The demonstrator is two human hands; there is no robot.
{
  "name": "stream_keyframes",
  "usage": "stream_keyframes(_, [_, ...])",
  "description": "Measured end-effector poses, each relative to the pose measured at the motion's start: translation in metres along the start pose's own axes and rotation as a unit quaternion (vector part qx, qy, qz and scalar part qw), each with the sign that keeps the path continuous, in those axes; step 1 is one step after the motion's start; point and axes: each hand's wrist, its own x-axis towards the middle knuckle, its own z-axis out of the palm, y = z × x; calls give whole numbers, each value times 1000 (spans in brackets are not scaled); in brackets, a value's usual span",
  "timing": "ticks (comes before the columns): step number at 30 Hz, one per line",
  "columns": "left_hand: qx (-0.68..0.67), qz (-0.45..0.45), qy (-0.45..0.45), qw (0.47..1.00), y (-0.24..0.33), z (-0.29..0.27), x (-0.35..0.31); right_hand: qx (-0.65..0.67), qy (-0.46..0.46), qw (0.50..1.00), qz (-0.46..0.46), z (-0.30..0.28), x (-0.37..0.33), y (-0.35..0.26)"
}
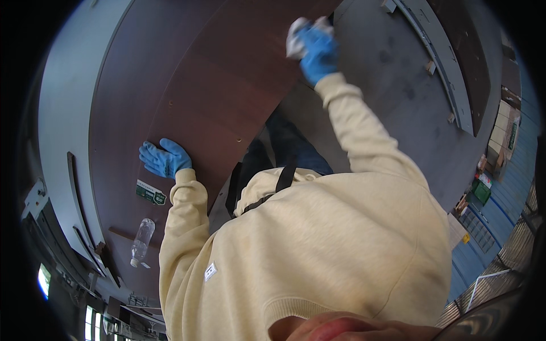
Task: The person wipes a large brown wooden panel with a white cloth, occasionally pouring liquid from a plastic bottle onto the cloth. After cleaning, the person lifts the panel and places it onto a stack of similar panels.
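A large dark brown wooden panel (pixel 187 85) lies in front of me. My left hand (pixel 165 159), in a blue glove, rests flat with fingers spread on the panel's surface. My right hand (pixel 317 51), also in a blue glove, reaches out at the panel's edge and grips a crumpled white cloth (pixel 296 38). Both arms wear cream sleeves.
A clear plastic bottle (pixel 141 241) lies on the panel near my left elbow, next to a small green and white label (pixel 151 193). Grey floor (pixel 392 96) spreads to the right, with a long grey and brown panel (pixel 449 68) lying on it. Boxes and crates (pixel 483 190) stand at the far right.
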Motion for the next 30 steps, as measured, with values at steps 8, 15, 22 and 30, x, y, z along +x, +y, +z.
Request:
stream_keyframes(8, [-22, -3, -5, 1000, 10, 8, 3, 81, 63, 994, -32, 34, -23, -55])
stream_keyframes(15, [-21, 4, -9, 1000, 12, 10, 4, 291, -157, 885, -328, 21, -166, -263])
stream_keyframes(22, [-20, 5, -10, 1000, 6, 7, -1, 94, -41, 992, -67, 34, -33, -95])
stream_keyframes(30, [-38, -5, -1, 999, 8, 10, 1, 102, 57, 992, -48, 70, 45, -143])
